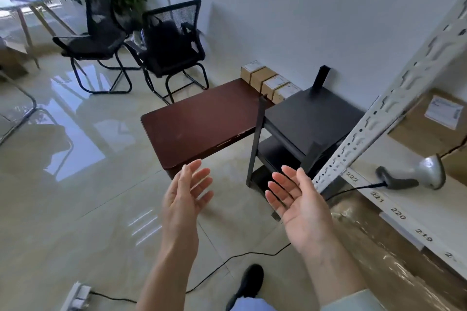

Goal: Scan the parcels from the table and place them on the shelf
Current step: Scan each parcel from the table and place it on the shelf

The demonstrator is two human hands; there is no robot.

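head view: bare hands [242,199] splay over glossy tiles [75,209].

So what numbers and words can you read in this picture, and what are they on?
"222", on the front edge of the white shelf.
"221", same edge.
"220", same edge.
"219", same edge.
A further number starting with "2", cut off at the picture's edge.
White label on the big cardboard box on the shelf: too blurred.
Labels on the four small boxes on the brown table: too small.
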